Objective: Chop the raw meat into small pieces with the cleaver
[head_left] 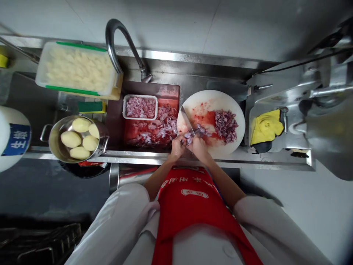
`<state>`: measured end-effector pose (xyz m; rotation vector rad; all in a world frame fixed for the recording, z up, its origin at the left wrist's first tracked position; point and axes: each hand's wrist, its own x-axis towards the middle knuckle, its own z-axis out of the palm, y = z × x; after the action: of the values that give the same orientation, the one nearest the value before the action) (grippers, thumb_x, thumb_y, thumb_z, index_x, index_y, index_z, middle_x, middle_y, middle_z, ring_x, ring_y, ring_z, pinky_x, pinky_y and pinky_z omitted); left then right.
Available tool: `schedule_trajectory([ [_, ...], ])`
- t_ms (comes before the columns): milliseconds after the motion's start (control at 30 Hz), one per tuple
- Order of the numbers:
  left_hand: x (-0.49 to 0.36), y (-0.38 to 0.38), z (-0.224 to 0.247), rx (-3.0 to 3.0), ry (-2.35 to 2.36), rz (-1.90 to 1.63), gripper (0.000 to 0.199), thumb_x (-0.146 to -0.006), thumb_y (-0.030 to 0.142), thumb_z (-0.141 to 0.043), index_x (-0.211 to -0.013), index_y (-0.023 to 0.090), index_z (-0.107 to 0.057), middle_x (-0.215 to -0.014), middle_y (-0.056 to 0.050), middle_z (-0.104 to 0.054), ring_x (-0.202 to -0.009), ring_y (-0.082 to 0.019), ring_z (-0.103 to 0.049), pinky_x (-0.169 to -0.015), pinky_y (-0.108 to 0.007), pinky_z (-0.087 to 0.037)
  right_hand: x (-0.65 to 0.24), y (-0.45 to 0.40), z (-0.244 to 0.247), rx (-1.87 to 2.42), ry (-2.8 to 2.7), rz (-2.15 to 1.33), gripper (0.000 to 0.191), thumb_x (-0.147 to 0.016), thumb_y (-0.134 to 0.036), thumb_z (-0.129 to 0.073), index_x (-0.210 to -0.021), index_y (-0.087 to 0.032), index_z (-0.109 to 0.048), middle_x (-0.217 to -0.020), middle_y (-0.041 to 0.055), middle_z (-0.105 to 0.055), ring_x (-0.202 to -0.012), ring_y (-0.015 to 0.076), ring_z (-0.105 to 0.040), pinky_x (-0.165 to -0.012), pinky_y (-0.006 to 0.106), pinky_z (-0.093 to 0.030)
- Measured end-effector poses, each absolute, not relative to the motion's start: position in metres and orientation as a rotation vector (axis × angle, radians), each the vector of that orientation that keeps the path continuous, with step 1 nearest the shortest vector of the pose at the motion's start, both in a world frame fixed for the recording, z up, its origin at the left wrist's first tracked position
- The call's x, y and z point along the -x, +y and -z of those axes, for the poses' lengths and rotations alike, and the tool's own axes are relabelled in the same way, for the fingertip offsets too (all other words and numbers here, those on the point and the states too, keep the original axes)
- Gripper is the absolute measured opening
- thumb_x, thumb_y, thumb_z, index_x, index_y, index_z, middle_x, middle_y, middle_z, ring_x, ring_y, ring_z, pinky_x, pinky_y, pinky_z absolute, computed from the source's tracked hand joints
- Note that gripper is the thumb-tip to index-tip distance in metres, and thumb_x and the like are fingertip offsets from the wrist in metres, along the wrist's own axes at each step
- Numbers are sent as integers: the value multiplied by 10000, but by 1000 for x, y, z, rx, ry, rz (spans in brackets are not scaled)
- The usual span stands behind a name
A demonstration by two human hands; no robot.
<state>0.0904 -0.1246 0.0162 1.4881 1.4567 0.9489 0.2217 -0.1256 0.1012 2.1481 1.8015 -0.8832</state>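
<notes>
My right hand (199, 148) is closed on the handle of a knife (187, 118), whose blade points up and left over the left edge of a round white cutting board (197, 99). Beside it, my left hand (178, 147) pinches a small purplish piece of meat (189, 138) at the board's front left edge. A pile of cut purplish meat (226, 126) lies on the board's right side, with red liquid around it. More pieces (158, 127) lie in red liquid in the sink at left, below a white basket (140, 118) of small pieces.
A faucet (113, 40) arches behind the sink. At left are a lidded tub of pale pieces (78, 68), a green-yellow sponge (91, 107) and a metal pot (59, 147) of peeled potatoes. A yellow cloth (266, 126) lies right of the board, near metal equipment (331, 129).
</notes>
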Motion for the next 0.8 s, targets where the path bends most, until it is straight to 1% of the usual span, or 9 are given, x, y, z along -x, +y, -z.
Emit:
schedule_trajectory([
  [133,-66,-129,-31,-1381,1530,-1015,77,-758,128,-637,-691,167,-637,-669,22,-615,-611,-113,-523,-633,-236,-404,-221,-84,-90,-2263,1848,902,282,-1035,-255,-447,-1263,-106,-518,-1114,187,-736,-1050,250,-710,-829,275,-485],
  [200,-53,-116,-41,-1328,1573,-1109,57,-774,163,-656,-718,165,-646,-698,12,-645,-635,-124,-552,-665,-253,-437,-232,-80,-89,-2307,1854,988,276,-1028,-279,-463,-1242,-126,-548,-1117,171,-737,-1056,242,-704,-825,266,-484],
  [300,-55,-71,-53,-1297,1580,-1261,77,-787,168,-680,-727,161,-633,-742,-7,-672,-708,-147,-600,-762,-293,-480,-257,-89,-92,-2355,1879,1091,257,-1004,-274,-484,-1196,-146,-598,-1128,148,-734,-1070,236,-689,-836,261,-482],
  [400,-91,-6,-55,-1335,1563,-1258,107,-802,107,-645,-719,161,-606,-754,-19,-665,-745,-155,-614,-808,-307,-494,-290,-112,-97,-2547,1809,942,313,-1008,-298,-433,-1188,-108,-605,-1089,180,-730,-1042,273,-678,-844,305,-480],
  [500,-140,41,-52,-1478,1550,-998,85,-826,75,-609,-787,148,-629,-819,-54,-666,-803,-177,-622,-816,-322,-506,-329,-141,-101,-2712,1737,790,361,-997,-326,-413,-1181,-70,-590,-1042,219,-719,-1007,310,-667,-821,339,-472],
  [567,-163,48,-51,-1677,1554,-808,103,-844,104,-616,-919,145,-673,-979,-99,-674,-956,-227,-624,-894,-385,-500,-353,-160,-101,-2771,1688,756,363,-983,-334,-416,-1163,-70,-587,-1010,226,-714,-979,324,-663,-791,347,-465],
  [667,-171,26,-50,-2147,1276,-488,299,-841,176,-658,-1140,187,-681,-1256,-128,-607,-1247,-318,-508,-1071,-534,-393,-379,-186,-98,-2846,1614,782,349,-969,-343,-417,-1152,-96,-584,-990,211,-711,-948,317,-662,-758,339,-456],
  [733,-162,5,-50,-2349,953,-187,347,-827,206,-686,-1174,204,-681,-1290,-119,-589,-1297,-340,-462,-1118,-572,-338,-389,-199,-94,-2880,1580,825,340,-963,-348,-420,-1143,-111,-585,-977,200,-709,-936,308,-661,-745,332,-452],
  [800,-148,-13,-50,-2413,785,43,306,-832,242,-702,-1134,192,-695,-1255,-121,-602,-1277,-342,-477,-1117,-554,-351,-394,-205,-90,-2884,1570,865,336,-959,-357,-426,-1127,-116,-590,-956,193,-706,-924,306,-658,-731,330,-446],
])
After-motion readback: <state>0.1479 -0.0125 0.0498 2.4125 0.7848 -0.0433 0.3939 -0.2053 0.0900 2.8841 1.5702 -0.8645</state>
